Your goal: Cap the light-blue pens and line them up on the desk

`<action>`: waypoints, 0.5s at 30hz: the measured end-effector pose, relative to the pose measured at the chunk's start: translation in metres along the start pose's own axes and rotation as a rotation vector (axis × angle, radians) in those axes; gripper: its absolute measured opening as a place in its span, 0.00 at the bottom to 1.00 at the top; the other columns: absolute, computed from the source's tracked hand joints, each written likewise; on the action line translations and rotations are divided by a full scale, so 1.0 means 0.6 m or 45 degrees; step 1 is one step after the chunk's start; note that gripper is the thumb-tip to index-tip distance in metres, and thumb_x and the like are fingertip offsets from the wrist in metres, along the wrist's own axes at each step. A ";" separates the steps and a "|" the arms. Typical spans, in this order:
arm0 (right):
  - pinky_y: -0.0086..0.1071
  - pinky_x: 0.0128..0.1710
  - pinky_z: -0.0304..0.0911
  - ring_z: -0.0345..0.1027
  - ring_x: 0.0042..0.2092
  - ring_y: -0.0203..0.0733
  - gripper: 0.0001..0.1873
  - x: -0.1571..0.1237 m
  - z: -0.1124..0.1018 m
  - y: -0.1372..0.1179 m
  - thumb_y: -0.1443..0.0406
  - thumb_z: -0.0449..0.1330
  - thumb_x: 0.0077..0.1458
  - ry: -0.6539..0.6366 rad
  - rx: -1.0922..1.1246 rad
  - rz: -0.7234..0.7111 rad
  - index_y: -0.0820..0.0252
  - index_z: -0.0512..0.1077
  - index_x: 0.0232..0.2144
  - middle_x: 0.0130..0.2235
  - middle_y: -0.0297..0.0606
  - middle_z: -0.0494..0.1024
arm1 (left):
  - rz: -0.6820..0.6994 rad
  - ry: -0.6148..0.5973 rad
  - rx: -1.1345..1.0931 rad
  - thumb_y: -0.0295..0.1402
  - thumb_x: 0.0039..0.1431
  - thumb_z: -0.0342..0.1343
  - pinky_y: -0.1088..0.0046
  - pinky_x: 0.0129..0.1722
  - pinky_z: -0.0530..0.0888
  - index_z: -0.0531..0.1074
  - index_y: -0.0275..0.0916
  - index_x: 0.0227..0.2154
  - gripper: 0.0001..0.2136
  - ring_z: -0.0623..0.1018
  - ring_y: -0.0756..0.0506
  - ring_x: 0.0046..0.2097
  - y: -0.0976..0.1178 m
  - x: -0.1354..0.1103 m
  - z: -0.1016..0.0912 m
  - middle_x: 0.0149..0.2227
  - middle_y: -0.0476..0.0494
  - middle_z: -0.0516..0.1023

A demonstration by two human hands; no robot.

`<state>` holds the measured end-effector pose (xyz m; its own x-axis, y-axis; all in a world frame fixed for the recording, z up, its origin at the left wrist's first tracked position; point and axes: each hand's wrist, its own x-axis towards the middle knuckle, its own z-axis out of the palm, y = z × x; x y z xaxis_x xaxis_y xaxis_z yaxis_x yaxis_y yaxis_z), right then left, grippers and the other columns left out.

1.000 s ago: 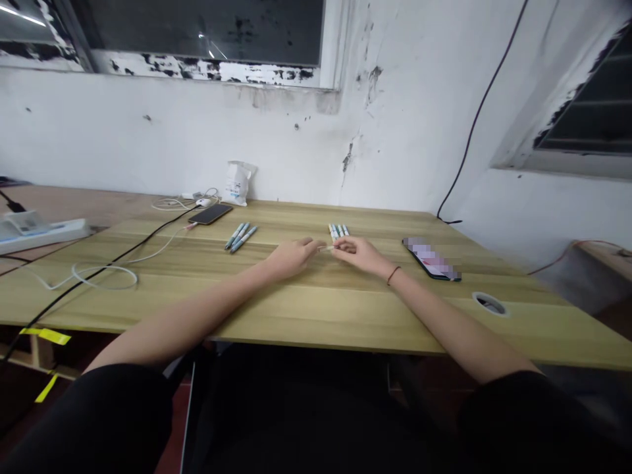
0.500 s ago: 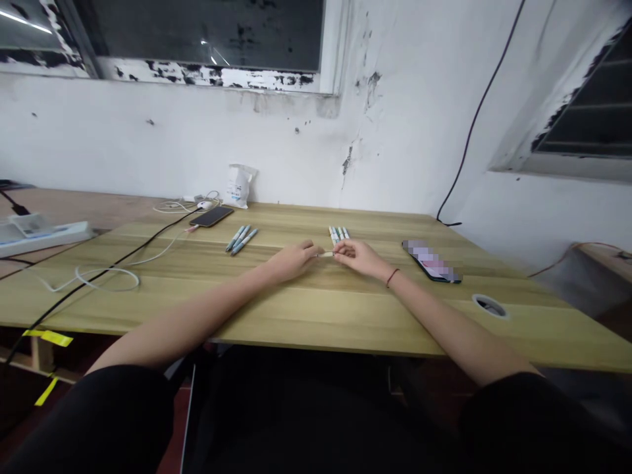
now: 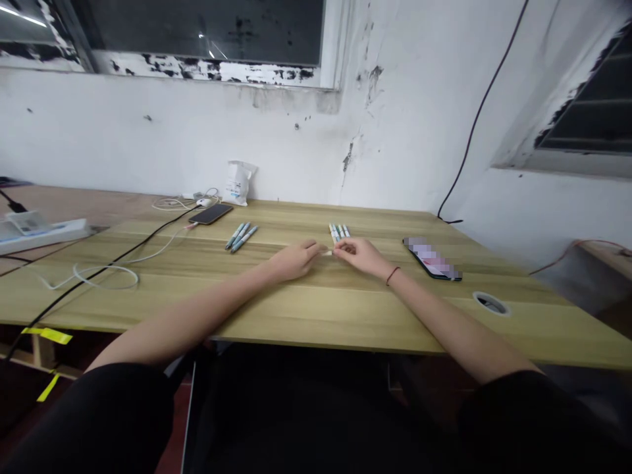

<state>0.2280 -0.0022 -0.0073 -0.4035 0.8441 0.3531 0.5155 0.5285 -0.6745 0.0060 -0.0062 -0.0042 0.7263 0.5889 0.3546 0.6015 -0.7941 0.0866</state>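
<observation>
At the far left of the frame, a white power strip lies on a lower wooden shelf beside my pale wooden tabletop. A black cable runs diagonally across the table's left half, and a loose loop of white cable lies near the front edge. Toward the back, a black smartphone lies flat with a cord plugged into it, just beside a small white mouse. Behind them, a white plastic bag stands against the wall.

Next come three slim teal-and-white markers, lying close together at a slant. My left hand is palm down at the middle of the table, its fingers reaching right. I can't tell whether it is actually gripping. A small white piece, too small to identify, sits between my hands, and my right hand is curled closed on its right end. A tight row of similar markers lies just beyond my fingers. Farther right are a thin dark bracelet on my right wrist, a second smartphone with a blurred screen, and a round cable grommet set into the tabletop.
</observation>
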 end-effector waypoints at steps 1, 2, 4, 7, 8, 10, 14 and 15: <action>0.34 0.35 0.63 0.69 0.33 0.40 0.12 0.000 0.000 0.000 0.57 0.57 0.52 0.023 -0.008 -0.016 0.61 0.72 0.31 0.32 0.38 0.76 | -0.002 -0.008 0.003 0.29 0.63 0.40 0.69 0.45 0.70 0.62 0.39 0.55 0.18 0.73 0.45 0.43 0.000 0.000 -0.001 0.47 0.38 0.70; 0.34 0.36 0.63 0.69 0.34 0.40 0.12 0.000 0.001 0.000 0.57 0.57 0.52 0.041 -0.016 -0.030 0.60 0.72 0.31 0.32 0.38 0.76 | -0.002 -0.016 0.006 0.28 0.62 0.40 0.69 0.44 0.70 0.62 0.39 0.55 0.19 0.73 0.45 0.43 0.001 0.000 -0.001 0.46 0.39 0.70; 0.34 0.37 0.64 0.69 0.35 0.40 0.12 0.000 0.002 -0.001 0.57 0.58 0.51 0.060 -0.023 -0.059 0.60 0.72 0.32 0.33 0.39 0.76 | -0.007 -0.027 0.009 0.28 0.62 0.40 0.69 0.45 0.70 0.62 0.40 0.55 0.19 0.73 0.45 0.43 0.001 0.000 -0.003 0.46 0.39 0.70; 0.33 0.36 0.63 0.68 0.36 0.40 0.14 -0.001 0.003 -0.003 0.56 0.57 0.52 0.051 -0.054 -0.067 0.60 0.72 0.35 0.35 0.39 0.76 | -0.009 -0.019 0.014 0.29 0.63 0.38 0.69 0.46 0.69 0.62 0.39 0.54 0.19 0.73 0.45 0.44 -0.001 0.001 -0.002 0.46 0.39 0.70; 0.33 0.35 0.62 0.68 0.35 0.39 0.14 -0.001 0.002 -0.004 0.56 0.56 0.54 0.036 -0.086 -0.058 0.60 0.72 0.35 0.34 0.39 0.76 | 0.001 -0.014 0.018 0.29 0.63 0.38 0.69 0.46 0.69 0.63 0.39 0.54 0.18 0.73 0.45 0.45 -0.002 0.001 -0.001 0.46 0.39 0.70; 0.32 0.33 0.60 0.67 0.32 0.38 0.16 -0.002 0.001 -0.005 0.55 0.52 0.56 -0.010 -0.170 -0.029 0.61 0.73 0.32 0.32 0.38 0.76 | 0.028 -0.003 0.026 0.31 0.64 0.39 0.69 0.46 0.69 0.63 0.38 0.54 0.18 0.73 0.45 0.44 -0.004 0.000 0.001 0.46 0.39 0.69; 0.32 0.34 0.61 0.67 0.32 0.39 0.14 -0.003 0.001 -0.003 0.57 0.53 0.56 -0.044 -0.176 -0.023 0.60 0.73 0.30 0.31 0.38 0.77 | 0.060 0.007 0.023 0.37 0.63 0.43 0.70 0.43 0.70 0.63 0.40 0.54 0.18 0.73 0.46 0.41 -0.006 0.000 0.005 0.45 0.40 0.69; 0.32 0.34 0.61 0.68 0.33 0.39 0.12 -0.003 0.002 -0.002 0.58 0.54 0.55 -0.037 -0.144 -0.038 0.60 0.73 0.31 0.32 0.38 0.77 | 0.057 0.003 0.024 0.36 0.63 0.43 0.70 0.43 0.70 0.64 0.40 0.54 0.18 0.73 0.46 0.41 -0.006 -0.001 0.005 0.45 0.40 0.69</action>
<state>0.2271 -0.0042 -0.0078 -0.4405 0.8259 0.3519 0.5845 0.5614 -0.5858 0.0048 -0.0033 -0.0075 0.7520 0.5521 0.3602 0.5743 -0.8169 0.0530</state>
